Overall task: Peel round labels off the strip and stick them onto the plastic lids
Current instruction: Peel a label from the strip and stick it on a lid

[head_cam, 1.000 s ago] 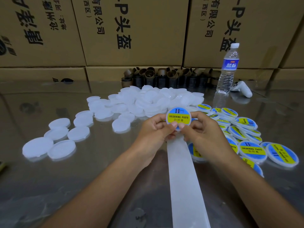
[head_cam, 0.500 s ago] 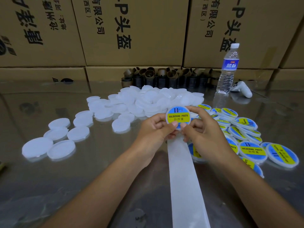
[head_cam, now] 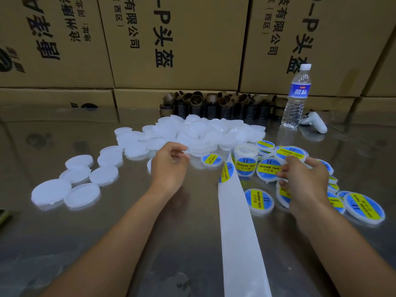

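Note:
A pile of blank white plastic lids [head_cam: 205, 133] lies at the table's middle, with more blank lids [head_cam: 83, 196] spread to the left. My left hand [head_cam: 169, 166] hovers at the pile's near edge with fingers loosely curled, and no lid is plainly in its grip. My right hand [head_cam: 304, 179] pinches the edge of a freshly labelled lid [head_cam: 269, 169] low over the heap of labelled lids [head_cam: 362, 207] on the right. The label roll [head_cam: 245, 159] stands between my hands. Its white backing strip [head_cam: 240, 232] runs toward me, with one blue-and-yellow label [head_cam: 226, 172] on it.
Cardboard boxes [head_cam: 175, 43] wall off the back. A row of empty brown roll cores [head_cam: 214, 103] stands against them. A water bottle [head_cam: 296, 97] and a white controller [head_cam: 315, 122] sit at the back right. The table top [head_cam: 107, 243] is shiny metal.
Both hands held the labelled lid together at the centre. Now they have parted: the right carried the lid to the right-hand heap, and the left moved toward the blank pile.

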`<move>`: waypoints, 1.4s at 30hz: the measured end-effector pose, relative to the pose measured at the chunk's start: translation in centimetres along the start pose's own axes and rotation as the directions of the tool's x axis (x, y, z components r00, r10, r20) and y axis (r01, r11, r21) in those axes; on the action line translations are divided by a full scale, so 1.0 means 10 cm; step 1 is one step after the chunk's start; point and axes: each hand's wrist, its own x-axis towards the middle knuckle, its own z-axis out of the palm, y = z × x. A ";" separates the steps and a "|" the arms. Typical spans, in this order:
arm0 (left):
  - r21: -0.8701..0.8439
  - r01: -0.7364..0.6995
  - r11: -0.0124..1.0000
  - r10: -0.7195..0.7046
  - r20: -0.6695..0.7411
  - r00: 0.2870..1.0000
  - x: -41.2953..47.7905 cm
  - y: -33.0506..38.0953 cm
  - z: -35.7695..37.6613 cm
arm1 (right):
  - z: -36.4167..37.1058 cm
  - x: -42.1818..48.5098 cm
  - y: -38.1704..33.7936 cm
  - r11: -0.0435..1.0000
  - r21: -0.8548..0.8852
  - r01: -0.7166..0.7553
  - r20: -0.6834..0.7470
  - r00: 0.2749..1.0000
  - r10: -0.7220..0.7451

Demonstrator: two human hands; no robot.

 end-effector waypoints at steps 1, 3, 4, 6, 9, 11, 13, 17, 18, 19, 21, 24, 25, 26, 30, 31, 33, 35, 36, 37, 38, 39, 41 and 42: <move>0.111 -0.027 0.993 0.030 -0.024 0.999 0.03 -0.05 -0.04 | -0.01 0.01 0.01 1.000 0.003 -0.026 -0.013 1.000 0.026; 0.309 -0.039 0.950 0.049 -0.026 0.998 0.08 -0.15 -0.10 | -0.01 0.03 0.02 0.999 -0.002 -0.053 -0.013 0.999 0.053; 0.372 -0.031 0.928 0.040 -0.017 0.999 0.11 -0.20 -0.13 | -0.01 0.04 0.03 0.998 -0.009 -0.060 -0.005 0.998 0.060; 0.450 0.008 0.893 -0.004 -0.010 1.000 0.14 -0.26 -0.17 | 0.00 0.03 0.04 0.998 -0.015 -0.063 0.016 0.998 0.064; 0.543 0.041 0.839 -0.072 0.036 0.997 0.17 -0.30 -0.19 | 0.01 0.01 0.02 0.999 -0.039 -0.035 0.015 0.999 0.035; 0.551 0.058 0.833 -0.112 0.064 0.992 0.17 -0.31 -0.20 | 0.03 0.00 0.00 0.999 -0.043 -0.014 0.003 1.000 0.014; 0.560 0.053 0.827 -0.116 0.078 0.990 0.18 -0.32 -0.20 | 0.03 -0.02 -0.01 0.998 -0.057 0.006 0.005 1.000 -0.005; 0.565 0.059 0.823 -0.099 0.041 0.994 0.17 -0.33 -0.20 | 0.03 -0.06 -0.03 0.996 -0.075 0.047 0.046 0.998 -0.043; 0.563 0.074 0.823 -0.104 0.023 0.994 0.17 -0.32 -0.20 | 0.03 -0.07 -0.03 0.995 -0.080 0.057 0.054 0.997 -0.053; 0.562 0.087 0.823 -0.109 0.005 0.994 0.17 -0.31 -0.20 | 0.04 -0.08 -0.03 0.994 -0.085 0.072 0.060 0.996 -0.067; 0.532 0.093 0.842 -0.093 -0.025 0.995 0.15 -0.28 -0.20 | 0.04 -0.10 -0.03 0.990 -0.096 0.102 0.077 0.993 -0.095; 0.334 -0.006 0.942 0.012 -0.017 1.000 0.10 -0.16 -0.16 | 0.05 -0.13 -0.04 0.985 -0.120 0.120 0.121 0.987 -0.106; 0.251 -0.064 0.966 0.064 0.010 0.998 0.06 -0.09 -0.13 | 0.05 -0.14 -0.05 0.983 -0.133 0.126 0.144 0.984 -0.107; 0.183 -0.126 0.975 0.119 0.048 0.992 0.01 -0.02 -0.09 | 0.05 -0.15 -0.05 0.979 -0.150 0.140 0.171 0.979 -0.113; 0.049 -0.340 0.939 0.321 0.230 0.919 -0.20 0.17 0.02 | 0.09 -0.22 -0.05 0.952 -0.211 0.223 0.321 0.935 -0.148; 0.037 -0.387 0.921 0.364 0.264 0.893 -0.25 0.19 0.04 | 0.09 -0.23 -0.04 0.951 -0.212 0.227 0.359 0.923 -0.141; 0.024 -0.443 0.896 0.416 0.303 0.857 -0.31 0.22 0.08 | 0.10 -0.25 -0.04 0.951 -0.216 0.221 0.413 0.903 -0.116; 0.015 -0.466 0.885 0.439 0.312 0.843 -0.35 0.23 0.12 | 0.11 -0.27 -0.03 0.955 -0.214 0.206 0.450 0.888 -0.091; 0.010 -0.472 0.882 0.445 0.315 0.838 -0.36 0.24 0.13 | 0.12 -0.27 -0.02 0.957 -0.212 0.198 0.465 0.882 -0.079; 0.003 -0.476 0.879 0.450 0.320 0.833 -0.38 0.24 0.14 | 0.12 -0.27 -0.02 0.957 -0.213 0.196 0.480 0.874 -0.072; -0.004 -0.481 0.877 0.456 0.325 0.829 -0.39 0.24 0.15 | 0.12 -0.28 -0.02 0.957 -0.212 0.197 0.497 0.865 -0.068; -0.007 -0.488 0.873 0.463 0.326 0.824 -0.39 0.24 0.16 | 0.12 -0.29 -0.02 0.959 -0.204 0.199 0.515 0.855 -0.067; -0.001 -0.506 0.863 0.481 0.308 0.821 -0.40 0.25 0.17 | 0.12 -0.31 -0.03 0.963 -0.184 0.199 0.552 0.831 -0.067; 0.001 -0.509 0.861 0.486 0.293 0.823 -0.40 0.25 0.17 | 0.11 -0.32 -0.04 0.963 -0.176 0.202 0.570 0.819 -0.068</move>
